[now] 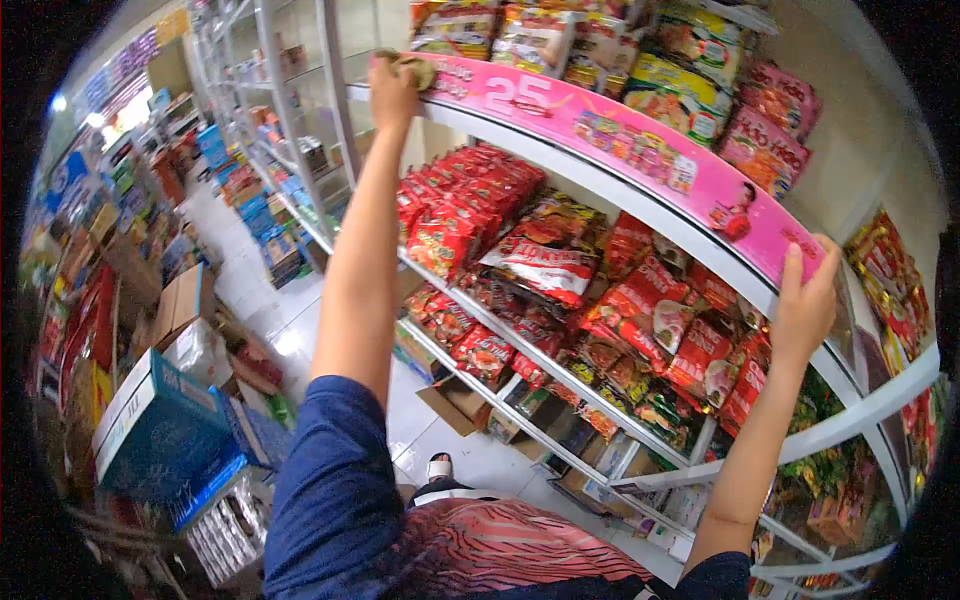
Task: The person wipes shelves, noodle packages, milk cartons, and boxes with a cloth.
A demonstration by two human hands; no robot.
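A long pink promotional strip [620, 130] printed with "25" runs along the front of the upper shelf edge [600, 160]. At its left end, my left hand [394, 95] is closed on a crumpled olive-brown cloth [418, 72], pressed against the strip. My right hand [808, 295] grips the strip's right end, thumb on the front face and the other fingers over the top edge. Behind the strip stand noodle packets, among them yellow-green ones [680, 95] and pink ones [765, 145].
Red packets [460, 205] and black-red packets [550, 245] fill the shelf below. A white curved rail [800, 437] crosses at right. Stacked boxes, including a blue carton [165, 430], stand at left beside the tiled aisle [245, 275]. An open cardboard box [450, 405] lies under the shelves.
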